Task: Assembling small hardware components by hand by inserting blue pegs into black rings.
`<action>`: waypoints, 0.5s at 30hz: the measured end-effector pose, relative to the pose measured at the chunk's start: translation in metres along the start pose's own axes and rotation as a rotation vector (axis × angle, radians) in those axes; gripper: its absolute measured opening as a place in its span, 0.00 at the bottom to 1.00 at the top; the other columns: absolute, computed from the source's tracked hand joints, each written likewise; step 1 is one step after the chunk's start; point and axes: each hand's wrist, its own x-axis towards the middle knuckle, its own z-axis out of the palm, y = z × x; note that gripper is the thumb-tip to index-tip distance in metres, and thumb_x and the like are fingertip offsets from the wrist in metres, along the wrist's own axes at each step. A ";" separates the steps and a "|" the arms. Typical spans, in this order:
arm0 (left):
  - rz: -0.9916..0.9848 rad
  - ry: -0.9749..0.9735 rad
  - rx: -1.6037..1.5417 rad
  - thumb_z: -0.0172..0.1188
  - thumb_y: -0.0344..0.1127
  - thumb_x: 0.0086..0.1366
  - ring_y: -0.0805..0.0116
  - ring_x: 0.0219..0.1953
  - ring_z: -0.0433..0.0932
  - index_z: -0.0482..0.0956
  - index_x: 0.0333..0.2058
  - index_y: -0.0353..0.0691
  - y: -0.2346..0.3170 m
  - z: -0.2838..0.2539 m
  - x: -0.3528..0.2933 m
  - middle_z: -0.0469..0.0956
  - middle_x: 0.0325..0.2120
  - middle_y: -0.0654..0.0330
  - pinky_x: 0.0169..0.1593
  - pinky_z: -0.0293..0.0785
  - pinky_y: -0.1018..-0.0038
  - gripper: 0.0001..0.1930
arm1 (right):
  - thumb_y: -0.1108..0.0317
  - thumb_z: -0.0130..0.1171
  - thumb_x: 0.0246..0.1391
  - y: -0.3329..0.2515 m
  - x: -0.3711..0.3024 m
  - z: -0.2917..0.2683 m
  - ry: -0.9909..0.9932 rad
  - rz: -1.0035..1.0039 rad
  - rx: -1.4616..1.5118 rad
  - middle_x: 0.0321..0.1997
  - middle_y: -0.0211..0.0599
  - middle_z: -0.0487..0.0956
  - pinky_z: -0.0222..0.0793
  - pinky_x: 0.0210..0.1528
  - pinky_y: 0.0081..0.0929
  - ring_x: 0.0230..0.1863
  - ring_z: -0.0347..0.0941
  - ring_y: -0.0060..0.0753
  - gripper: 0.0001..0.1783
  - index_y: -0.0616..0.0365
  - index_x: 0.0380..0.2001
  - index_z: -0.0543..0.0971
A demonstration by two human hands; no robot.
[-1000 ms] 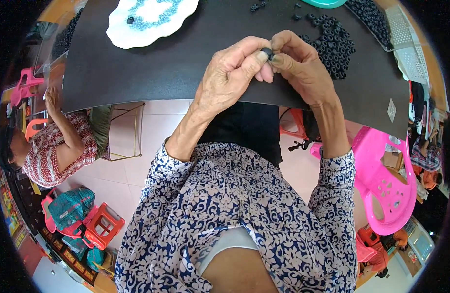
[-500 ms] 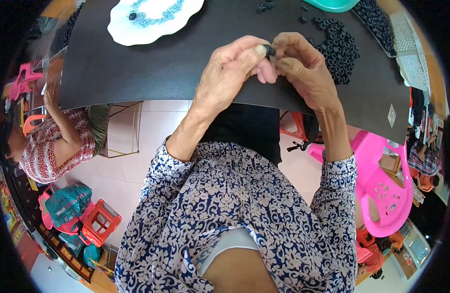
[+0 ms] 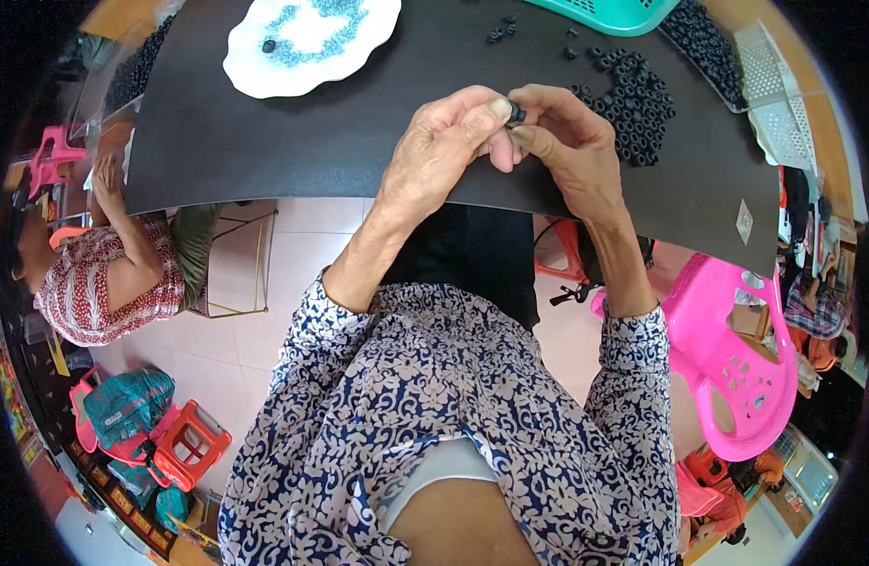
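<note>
While the left hand [image 3: 453, 137] pinches a small black rounded piece [image 3: 517, 113] between nearly closed thumb and fingers above the dark, smooth tabletop [image 3: 302, 156], the right hand [image 3: 576, 146] curls half-closed beside it, its grip unclear; small black rings [image 3: 639, 111] lie heaped just beyond that hand.

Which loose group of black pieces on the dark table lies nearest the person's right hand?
The large pile of ring-like pieces, just to the right of the right hand; the small clusters lie farther off, with only a few pieces each.
</note>
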 end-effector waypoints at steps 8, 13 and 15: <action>0.029 -0.060 -0.013 0.49 0.40 0.70 0.72 0.32 0.75 0.75 0.35 0.31 0.003 0.029 -0.003 0.75 0.22 0.61 0.41 0.72 0.77 0.15 | 0.74 0.59 0.55 -0.011 -0.016 -0.015 0.058 -0.022 0.087 0.32 0.33 0.79 0.70 0.35 0.17 0.31 0.73 0.21 0.10 0.65 0.41 0.79; -0.020 -0.014 0.151 0.47 0.39 0.70 0.70 0.28 0.74 0.73 0.36 0.31 0.006 0.043 -0.006 0.72 0.19 0.60 0.36 0.71 0.77 0.14 | 0.78 0.56 0.54 -0.031 -0.023 -0.018 -0.009 0.034 0.099 0.29 0.35 0.79 0.72 0.34 0.20 0.29 0.74 0.24 0.10 0.68 0.40 0.78; 0.005 -0.027 0.070 0.48 0.40 0.70 0.71 0.29 0.74 0.74 0.35 0.30 0.004 0.050 -0.008 0.74 0.21 0.59 0.37 0.71 0.78 0.16 | 0.79 0.57 0.54 -0.031 -0.029 -0.017 0.030 0.020 0.098 0.28 0.34 0.78 0.71 0.32 0.18 0.28 0.74 0.21 0.09 0.68 0.40 0.78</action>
